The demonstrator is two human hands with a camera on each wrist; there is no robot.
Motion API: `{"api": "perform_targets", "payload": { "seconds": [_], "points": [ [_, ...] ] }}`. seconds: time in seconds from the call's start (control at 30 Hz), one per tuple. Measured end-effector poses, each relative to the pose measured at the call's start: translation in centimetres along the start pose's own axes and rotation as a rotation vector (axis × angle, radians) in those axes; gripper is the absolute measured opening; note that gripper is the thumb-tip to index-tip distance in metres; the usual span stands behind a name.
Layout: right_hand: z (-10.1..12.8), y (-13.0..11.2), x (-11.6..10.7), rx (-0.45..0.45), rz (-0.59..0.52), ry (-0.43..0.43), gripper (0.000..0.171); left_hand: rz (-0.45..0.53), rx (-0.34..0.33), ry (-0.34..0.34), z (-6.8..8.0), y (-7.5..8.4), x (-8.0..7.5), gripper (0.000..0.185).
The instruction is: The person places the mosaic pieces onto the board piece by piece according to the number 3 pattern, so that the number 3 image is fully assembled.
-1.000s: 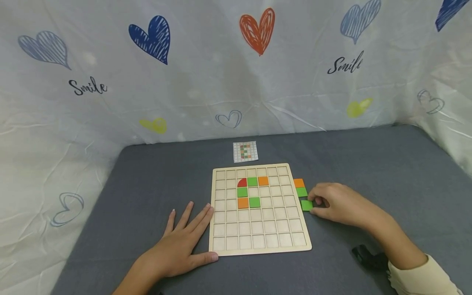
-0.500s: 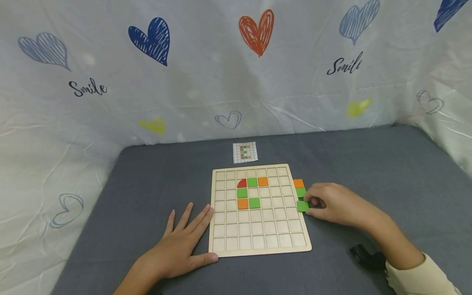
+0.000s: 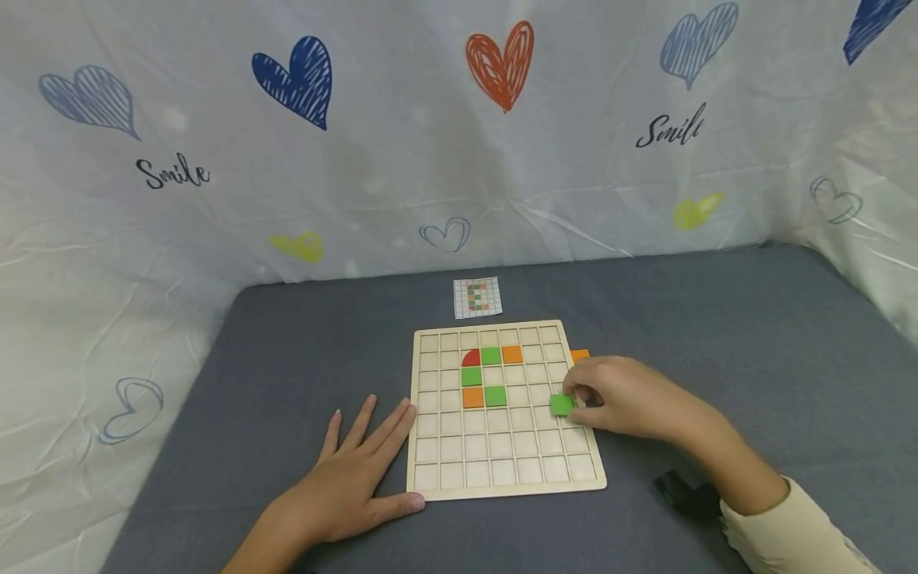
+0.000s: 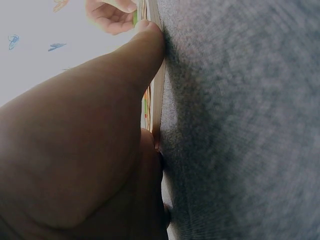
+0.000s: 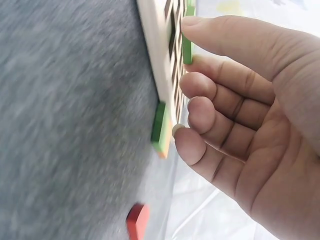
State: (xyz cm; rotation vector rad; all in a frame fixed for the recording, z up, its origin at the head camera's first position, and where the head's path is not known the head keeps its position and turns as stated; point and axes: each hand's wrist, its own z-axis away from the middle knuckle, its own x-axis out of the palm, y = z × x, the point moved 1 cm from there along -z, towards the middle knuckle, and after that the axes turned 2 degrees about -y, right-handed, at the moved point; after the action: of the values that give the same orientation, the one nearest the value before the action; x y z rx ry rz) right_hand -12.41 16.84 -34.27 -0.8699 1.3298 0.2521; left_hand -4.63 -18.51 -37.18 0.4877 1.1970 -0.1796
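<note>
A wooden grid board [image 3: 508,472] lies on the grey cloth. Set in its cells are a red quarter-round tile [image 3: 471,358] and several green and orange square tiles, among them an orange tile [image 3: 512,354]. My right hand [image 3: 631,399] pinches a green square tile [image 3: 562,405] between thumb and index finger, over the board's right side. The right wrist view shows that green tile [image 5: 187,47] on edge above the grid. My left hand [image 3: 351,478] lies flat with fingers spread, its index fingertip and thumb at the board's left edge.
A small printed pattern card [image 3: 477,298] lies behind the board. Past the board's right edge sits an orange tile [image 3: 579,355], partly hidden by my right hand. In the right wrist view a green tile [image 5: 159,127] and a red piece [image 5: 137,220] rest on the cloth.
My right hand has carried the green tile leftward, from the cloth beside the board to over its right columns. The left hand has stayed in place.
</note>
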Motion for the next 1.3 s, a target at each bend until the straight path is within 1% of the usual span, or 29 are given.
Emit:
{"api": "perform_targets", "payload": {
  "seconds": [0.17, 0.37, 0.43, 0.57, 0.67, 0.77, 1.0, 1.3],
  "points": [
    [-0.7, -0.7, 0.2, -0.005, -0.027, -0.011, 0.012, 0.009, -0.003, -0.002, -0.1, 0.0, 0.0, 0.092],
    [-1.6, -1.4, 0.5, -0.038, -0.001, -0.001, 0.009, -0.003, -0.002, -0.002, 0.0, 0.0, 0.0, 0.092],
    [-1.9, -1.6, 0.5, -0.053, 0.000, -0.010, 0.009, -0.005, 0.000, 0.000, 0.0, 0.0, 0.1, 0.091],
    [-2.5, -2.1, 0.8, -0.075, -0.004, -0.034, 0.016, -0.006, 0.005, 0.005, 0.0, 0.0, 0.1, 0.091],
    [-3.1, -2.6, 1.0, -0.089, 0.009, -0.040, 0.021, -0.008, 0.006, 0.007, 0.0, 0.0, 0.1, 0.091],
    [-3.6, -3.0, 1.2, -0.103, 0.020, -0.036, 0.022, -0.008, 0.007, 0.012, 0.0, 0.0, 0.1, 0.091],
    [-4.6, -3.9, 1.9, -0.130, 0.037, -0.038, 0.020, -0.014, 0.009, 0.022, 0.1, 0.1, 0.0, 0.091],
    [-5.7, -5.3, 2.1, -0.151, 0.075, -0.053, 0.020, -0.011, 0.007, 0.023, 0.1, 0.1, -0.1, 0.091]
  ]
}}
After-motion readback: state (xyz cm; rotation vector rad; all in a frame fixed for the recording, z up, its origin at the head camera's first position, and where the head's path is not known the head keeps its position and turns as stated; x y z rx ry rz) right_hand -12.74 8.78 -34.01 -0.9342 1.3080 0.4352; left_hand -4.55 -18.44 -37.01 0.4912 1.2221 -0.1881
